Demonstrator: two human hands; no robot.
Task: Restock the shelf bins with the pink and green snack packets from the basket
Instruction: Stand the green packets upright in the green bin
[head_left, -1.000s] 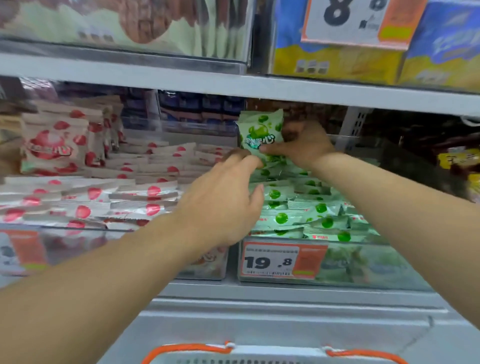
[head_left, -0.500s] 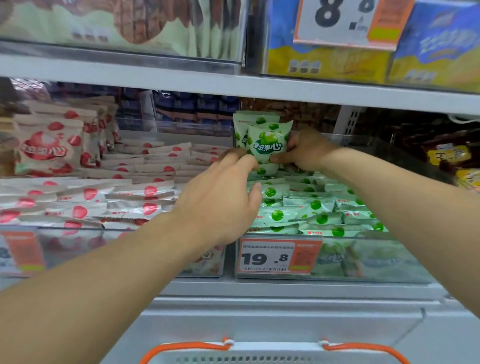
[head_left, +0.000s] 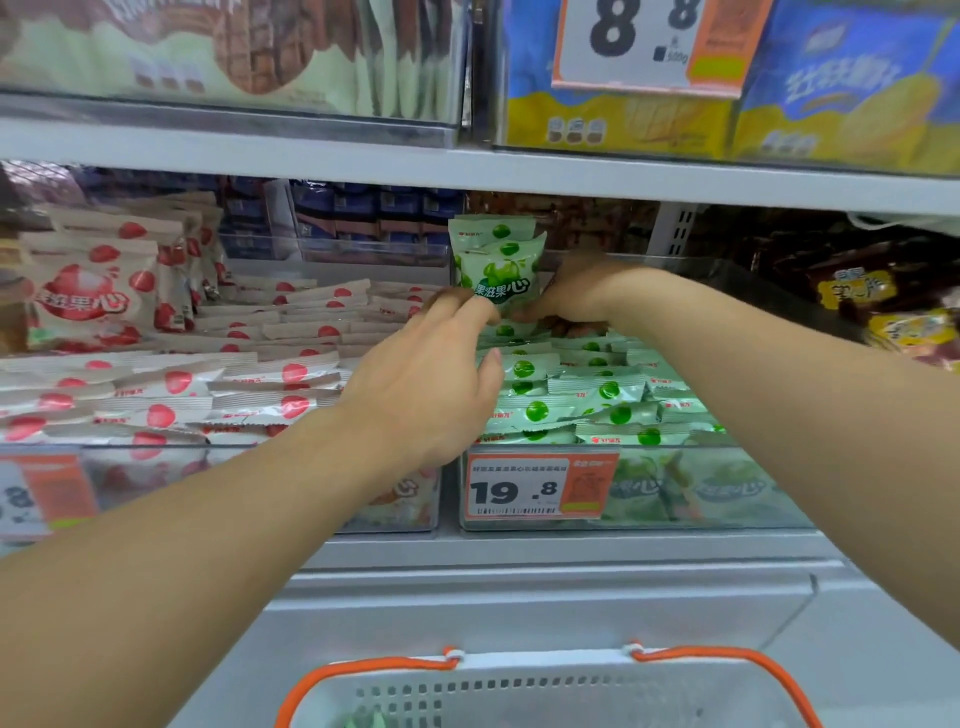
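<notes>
1. Head view, centre of the frame: a green packet (head_left: 497, 275) stood upright, long axis vertical, at the back of the green bin (head_left: 727, 499), with a second green packet directly behind it.
2. The right hand (head_left: 574, 296) held the packet's lower right edge; its grip was partly hidden, but the fingers appeared curled round the packet.
3. The left hand (head_left: 431, 384) reached from lower left, fingertips touching the packet's lower left edge. Whether this grip pinched or merely steadied could not be told.
4. Both hands sat below the packet; the right was the nearer.
5. Judgement: the packet was being set upright as a facing; the coming move depended on keeping it vertical against the one behind.
6. Left of frame: the pink bin (head_left: 208, 467) held pink packets (head_left: 291, 374).
7. Bottom edge: the basket (head_left: 550, 670), with a trace of green inside.
</notes>
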